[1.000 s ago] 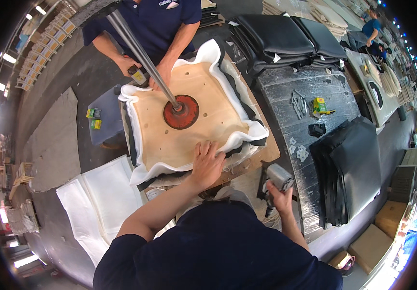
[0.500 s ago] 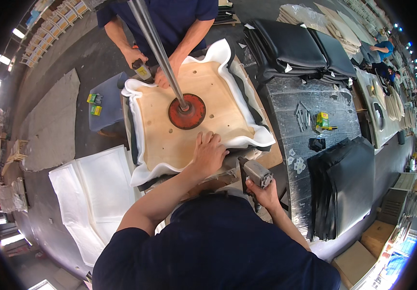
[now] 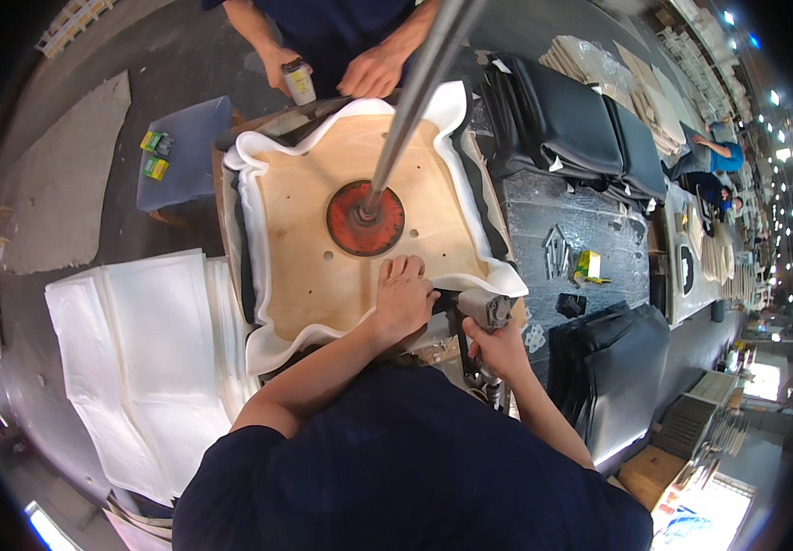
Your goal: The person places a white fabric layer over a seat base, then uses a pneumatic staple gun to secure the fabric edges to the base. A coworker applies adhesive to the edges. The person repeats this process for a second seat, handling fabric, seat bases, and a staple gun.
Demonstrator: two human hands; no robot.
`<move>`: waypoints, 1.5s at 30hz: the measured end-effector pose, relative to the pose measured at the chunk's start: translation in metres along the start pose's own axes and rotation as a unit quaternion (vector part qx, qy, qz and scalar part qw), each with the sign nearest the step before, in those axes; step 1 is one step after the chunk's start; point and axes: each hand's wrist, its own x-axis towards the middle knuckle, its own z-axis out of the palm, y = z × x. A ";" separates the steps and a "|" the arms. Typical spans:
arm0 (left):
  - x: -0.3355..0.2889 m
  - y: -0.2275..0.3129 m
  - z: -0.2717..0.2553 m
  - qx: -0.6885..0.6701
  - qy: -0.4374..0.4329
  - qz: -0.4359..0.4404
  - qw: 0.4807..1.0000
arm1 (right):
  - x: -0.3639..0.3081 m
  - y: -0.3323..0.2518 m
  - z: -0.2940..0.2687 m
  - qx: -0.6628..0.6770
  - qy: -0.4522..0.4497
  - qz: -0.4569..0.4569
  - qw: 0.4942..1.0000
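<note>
The left hand lay flat, fingers spread, pressing on the near edge of the plywood seat board. The right hand was wrapped around the grip of a grey staple gun, whose nose sat against the board's near right corner, just beside the left hand. White foam padding curled up around the board's rim. A red round clamp pad pressed on the board's middle, under a slanted metal pole. Across the surface, another person's hands worked at the far edge, one holding a small tool. White sheets lay stacked to the left, black seat covers to the right.
</note>
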 end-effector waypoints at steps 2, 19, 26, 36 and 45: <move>-0.001 -0.003 0.001 -0.018 0.012 -0.005 1.000 | 0.009 -0.009 0.002 -0.002 -0.016 0.008 1.000; 0.002 -0.015 0.017 -0.036 0.052 -0.008 0.998 | 0.037 -0.060 0.016 -0.100 -0.032 0.023 0.994; 0.005 -0.016 0.021 -0.040 0.040 -0.027 0.998 | 0.039 -0.057 0.014 -0.115 -0.045 -0.009 0.992; 0.005 -0.011 0.021 -0.048 0.028 -0.038 0.998 | 0.045 -0.043 0.011 -0.185 -0.039 -0.057 0.980; -0.005 -0.006 0.003 0.049 0.060 -0.033 0.996 | 0.048 -0.067 0.017 -0.182 -0.069 0.011 0.981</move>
